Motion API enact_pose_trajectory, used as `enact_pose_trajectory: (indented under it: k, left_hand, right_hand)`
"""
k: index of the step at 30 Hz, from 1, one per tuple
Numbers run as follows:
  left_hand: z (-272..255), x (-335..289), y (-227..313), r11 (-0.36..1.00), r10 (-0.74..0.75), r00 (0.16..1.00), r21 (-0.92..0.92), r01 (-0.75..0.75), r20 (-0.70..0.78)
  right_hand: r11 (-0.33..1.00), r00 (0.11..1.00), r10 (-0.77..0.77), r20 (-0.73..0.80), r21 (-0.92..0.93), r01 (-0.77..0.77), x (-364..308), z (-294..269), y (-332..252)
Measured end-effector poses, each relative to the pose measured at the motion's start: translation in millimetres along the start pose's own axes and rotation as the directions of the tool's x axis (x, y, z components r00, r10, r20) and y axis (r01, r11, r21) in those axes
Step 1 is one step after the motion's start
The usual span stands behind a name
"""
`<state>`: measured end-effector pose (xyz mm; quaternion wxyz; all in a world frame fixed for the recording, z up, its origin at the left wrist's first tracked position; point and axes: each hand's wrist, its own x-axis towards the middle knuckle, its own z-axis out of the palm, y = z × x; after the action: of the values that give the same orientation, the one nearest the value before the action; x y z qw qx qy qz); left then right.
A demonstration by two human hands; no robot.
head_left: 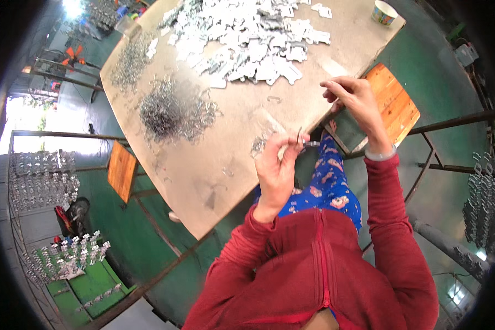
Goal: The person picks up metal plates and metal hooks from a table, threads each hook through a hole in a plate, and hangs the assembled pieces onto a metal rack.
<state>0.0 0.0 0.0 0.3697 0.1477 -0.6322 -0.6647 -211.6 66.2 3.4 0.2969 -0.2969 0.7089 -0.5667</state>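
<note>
The left hand [276,169] pinches a small metal piece [312,144] that juts rightward past its grip; whether the curled right hand [362,104] holds anything is unclear.

Small cup [385,14], upper right; wooden seat [395,102] below; orange fan [72,57], upper left.

The left hand [275,171] hides (in part) a metal piece [312,143].
</note>
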Motion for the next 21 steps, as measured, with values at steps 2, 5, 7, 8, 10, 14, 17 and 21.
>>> enact_pose_trajectory:
  k: [2, 5, 7, 8, 10, 14, 17, 21]
  left_hand:
    - [-1, -9, -2, 1.000, 0.004, 1.000, -0.019, -0.004, -0.006]
    - [2, -4, 1, 0.998, 0.022, 1.000, 0.056, -0.022, 0.006]
    - [9, -7, 3, 1.000, 0.005, 1.000, 0.016, -0.006, 0.028]
    - [6, -9, 5, 0.999, -0.005, 1.000, 0.039, 0.004, 0.026]
    - [6, -9, 8, 0.998, -0.002, 1.000, 0.055, 0.000, 0.028]
    - [11, -9, 6, 1.000, -0.008, 0.998, 0.020, 0.006, 0.057]
    - [2, -9, 6, 0.999, -0.033, 0.999, 0.022, 0.033, 0.035]
    - [1, -5, -3, 0.994, -0.109, 0.994, -0.013, 0.109, 0.032]
  right_hand:
    - [0.999, 0.998, -0.027, -0.048, -0.028, 0.026, 42, 2, 33]
    - [0.932, 0.993, 0.017, -0.119, -0.358, -0.059, 97, 18, 47]
    - [0.807, 0.962, -0.226, -0.152, -0.582, 0.098, 120, 27, 86]
    - [0.706, 0.946, -0.310, -0.098, -0.690, 0.160, 123, 46, 84]
    - [0.661, 0.872, -0.460, -0.164, -0.719, 0.214, 121, 65, 90]
    - [0.848, 0.935, -0.288, -0.207, -0.508, 0.148, 123, 53, 87]
    - [0.960, 1.000, 0.012, 0.005, -0.280, -0.010, 87, 50, 34]
    - [0.913, 0.977, 0.124, 0.172, 0.366, -0.180, 19, 40, -4]
